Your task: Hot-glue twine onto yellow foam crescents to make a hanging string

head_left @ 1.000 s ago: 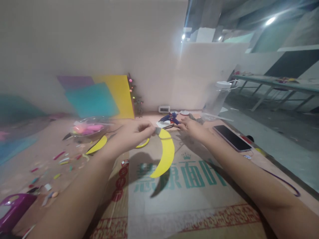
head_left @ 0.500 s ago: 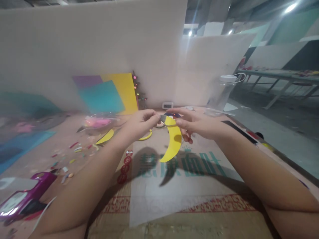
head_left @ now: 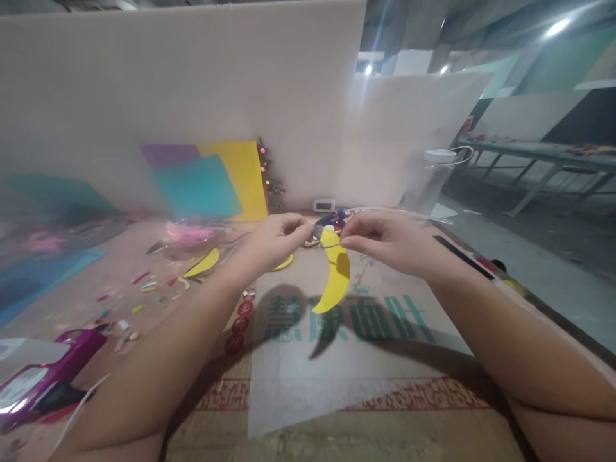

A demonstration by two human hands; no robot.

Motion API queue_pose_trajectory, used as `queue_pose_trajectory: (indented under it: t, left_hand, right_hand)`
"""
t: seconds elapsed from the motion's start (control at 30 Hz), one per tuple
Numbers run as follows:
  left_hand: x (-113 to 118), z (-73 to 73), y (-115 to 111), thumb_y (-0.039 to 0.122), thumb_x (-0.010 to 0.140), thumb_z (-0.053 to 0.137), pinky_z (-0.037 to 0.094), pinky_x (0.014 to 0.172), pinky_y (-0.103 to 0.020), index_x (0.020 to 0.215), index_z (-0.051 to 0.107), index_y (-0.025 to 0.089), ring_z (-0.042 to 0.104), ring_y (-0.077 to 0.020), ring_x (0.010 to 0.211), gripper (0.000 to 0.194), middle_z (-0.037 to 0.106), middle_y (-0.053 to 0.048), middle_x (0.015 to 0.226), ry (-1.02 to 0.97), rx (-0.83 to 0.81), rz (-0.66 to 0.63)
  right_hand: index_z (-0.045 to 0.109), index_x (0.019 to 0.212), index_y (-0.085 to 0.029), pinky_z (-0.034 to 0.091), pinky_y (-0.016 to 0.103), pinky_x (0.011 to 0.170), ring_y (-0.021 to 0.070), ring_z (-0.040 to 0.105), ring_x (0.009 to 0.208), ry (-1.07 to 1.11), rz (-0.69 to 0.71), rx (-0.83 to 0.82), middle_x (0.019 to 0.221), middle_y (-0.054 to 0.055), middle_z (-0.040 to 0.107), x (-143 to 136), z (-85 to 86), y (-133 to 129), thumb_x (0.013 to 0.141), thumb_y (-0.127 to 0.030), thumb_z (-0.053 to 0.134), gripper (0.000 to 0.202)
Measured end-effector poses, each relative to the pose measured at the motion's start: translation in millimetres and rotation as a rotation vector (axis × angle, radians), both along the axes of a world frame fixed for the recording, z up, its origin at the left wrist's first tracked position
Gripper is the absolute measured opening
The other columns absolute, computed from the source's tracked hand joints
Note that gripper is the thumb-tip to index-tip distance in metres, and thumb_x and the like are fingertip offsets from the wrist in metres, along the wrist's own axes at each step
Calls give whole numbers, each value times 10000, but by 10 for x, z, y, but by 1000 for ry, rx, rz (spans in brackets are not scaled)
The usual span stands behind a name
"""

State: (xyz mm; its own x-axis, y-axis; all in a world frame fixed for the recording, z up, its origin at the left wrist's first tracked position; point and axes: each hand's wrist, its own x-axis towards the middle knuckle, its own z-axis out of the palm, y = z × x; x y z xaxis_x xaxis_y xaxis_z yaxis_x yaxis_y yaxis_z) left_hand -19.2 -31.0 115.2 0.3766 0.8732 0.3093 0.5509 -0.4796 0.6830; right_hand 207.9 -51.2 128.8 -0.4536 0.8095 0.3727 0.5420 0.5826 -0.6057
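A yellow crescent cutout with a grey tip [head_left: 335, 279], like a banana in shape, hangs above a white printed sheet [head_left: 298, 385] and casts a shadow on it. My left hand [head_left: 283, 237] pinches its grey upper end. Across the upper part of the crescent runs a thin grey strand [head_left: 331, 246]. At the strand's right end the thumb and fingertips of my right hand [head_left: 382, 240] are pressed together on it. Just behind the hands lies a dark blue object [head_left: 332, 219], partly covered.
Left on the table are a purple tool [head_left: 79, 353], small colourful scraps [head_left: 137, 309], another yellow crescent [head_left: 203, 263] and a pink item in clear plastic [head_left: 190, 232]. Coloured sheets [head_left: 197, 186] lean at the back. A clear bottle [head_left: 428, 183] stands at the back right.
My right hand's fingers, spread out behind and over the crescent before, have drawn together into a pinch at its right edge. The left hand keeps its pinch; the crescent has barely moved.
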Motion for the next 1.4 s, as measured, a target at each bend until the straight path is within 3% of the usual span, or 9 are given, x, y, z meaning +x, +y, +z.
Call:
queue_pose_trajectory:
  t: [0.17, 0.5, 0.57, 0.7, 0.83, 0.9, 1.03, 1.17, 1.4]
  left_hand:
    - [37, -23, -3, 429, 874, 452, 288, 513, -229, 732, 587, 168, 435, -116, 573, 327, 475, 24, 616, 55, -17, -60]
    - [-1, 43, -26, 471, 883, 456, 283, 497, -216, 781, 603, 154, 429, -109, 569, 364, 513, 9, 654, 23, -73, -135]
    - [-12, 38, -25, 471, 888, 453, 286, 501, -215, 779, 592, 156, 430, -108, 572, 361, 512, 9, 657, 27, -69, -132]
    - [-22, 29, -29, 469, 902, 439, 280, 501, -220, 766, 559, 169, 418, -104, 559, 350, 485, 20, 654, 42, -65, -126]
    - [-32, 26, -30, 482, 906, 433, 279, 497, -226, 747, 537, 175, 408, -102, 545, 361, 479, 22, 653, 47, -63, -125]
    - [-36, 23, -27, 482, 906, 434, 280, 497, -227, 734, 523, 176, 407, -100, 540, 362, 482, 22, 650, 53, -68, -125]
    - [-31, 22, -18, 479, 899, 446, 290, 500, -226, 756, 545, 173, 432, -105, 552, 352, 506, 18, 660, 52, -86, -135]
    - [-15, 26, -16, 444, 894, 450, 281, 502, -230, 776, 568, 173, 425, -109, 559, 318, 485, 25, 651, 79, -69, -144]
    - [39, 37, -34, 341, 877, 451, 263, 508, -242, 693, 563, 170, 413, -107, 555, 275, 455, 34, 601, 162, 21, -145]
  right_hand:
    - [661, 801, -178, 291, 234, 489, 89, 404, 523, 47, -83, 86, 601, -24, 533, -85, -3, -50, 849, -383, 628, 213]
    - [612, 872, -164, 387, 202, 478, 96, 539, 567, 23, -127, -63, 740, 12, 647, 28, -30, 157, 870, -303, 573, 144]
    - [585, 963, -169, 423, 201, 442, 82, 543, 521, 45, -59, -196, 845, 29, 668, 22, -32, 158, 879, -298, 566, 155]
    - [472, 1259, -206, 507, 222, 473, 69, 577, 531, 185, 184, -422, 1128, 78, 639, 33, -63, 171, 884, -309, 579, 403]
    - [436, 1333, -210, 518, 226, 567, 99, 598, 630, 194, 313, -523, 910, 23, 655, 62, -119, 224, 874, -304, 604, 498]
    - [490, 1288, -200, 510, 236, 604, 116, 600, 664, 155, 278, -487, 778, -6, 628, 73, -135, 249, 873, -321, 603, 448]
    - [620, 1053, -188, 448, 233, 582, 119, 564, 664, 28, 106, -243, 748, -7, 602, 75, -125, 254, 863, -363, 600, 260]
    - [622, 822, -175, 380, 229, 562, 104, 496, 620, -44, 11, -58, 686, -19, 561, 42, -96, 201, 865, -379, 593, 210]
    - [618, 817, -162, 324, 238, 528, 94, 430, 573, 107, -7, -12, 644, -29, 523, -37, -85, 91, 853, -368, 606, 209]
